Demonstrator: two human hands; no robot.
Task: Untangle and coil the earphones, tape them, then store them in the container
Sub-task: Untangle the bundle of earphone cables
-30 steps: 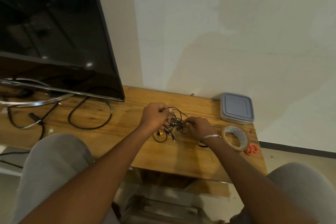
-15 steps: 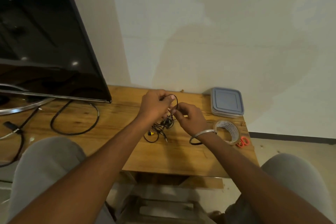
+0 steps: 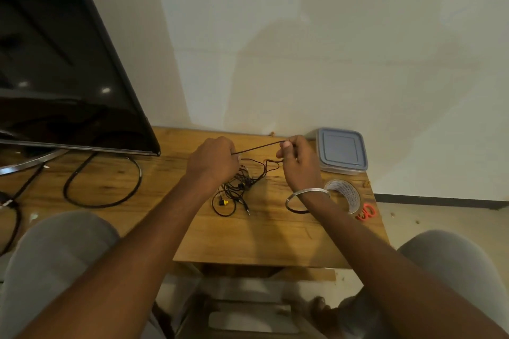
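The black earphones point(image 3: 237, 190) lie in a tangle on the wooden table point(image 3: 264, 234), with a yellow-tipped bud and the jack at the near side. My left hand point(image 3: 213, 161) and my right hand point(image 3: 298, 159) each pinch the cable, and a straight stretch of it runs taut between them above the tangle. A roll of clear tape point(image 3: 344, 194) lies to the right of my right wrist. The clear container with a blue-grey lid point(image 3: 341, 150) sits shut at the table's back right corner.
A large dark television point(image 3: 60, 63) stands at the left on a metal stand, with thick black cables point(image 3: 102, 187) looping on the table. Small red scissors point(image 3: 366, 212) lie at the right edge. A wall rises right behind the table. My knees flank the front edge.
My hands have drawn apart, the right moving toward the container, and a length of cable now stretches straight between them. The tangle has loosened and hangs lower on the table.
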